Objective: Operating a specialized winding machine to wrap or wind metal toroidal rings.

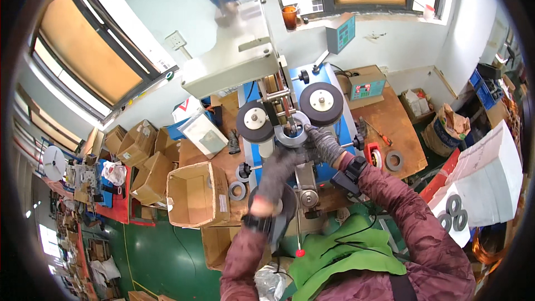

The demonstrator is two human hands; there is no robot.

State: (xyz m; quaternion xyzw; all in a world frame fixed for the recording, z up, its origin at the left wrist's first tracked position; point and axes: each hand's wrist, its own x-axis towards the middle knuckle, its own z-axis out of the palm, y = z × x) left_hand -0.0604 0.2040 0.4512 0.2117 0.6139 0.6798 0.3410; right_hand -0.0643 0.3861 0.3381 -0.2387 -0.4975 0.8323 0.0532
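Note:
A light grey ring [291, 142] sits upright to my view in the middle of a winding machine, between two black rollers [256, 122] [321, 103] with pale hubs. My right hand [324, 144], in a grey knitted glove, has its fingers at the ring's right edge, apparently gripping it. My left hand [277, 174], gloved the same way, is smeared by motion just below the ring, in front of the machine; its fingers cannot be made out. A third dark wheel [288, 203] is partly hidden behind my left wrist.
An open cardboard box [192, 196] stands left of the machine, near a loose grey ring [237, 198]. To the right lie another grey ring [394, 168], a red tape measure [374, 156] and a screwdriver [384, 138]. A teal control box [368, 89] stands behind. A red-knobbed lever [300, 253] points toward me.

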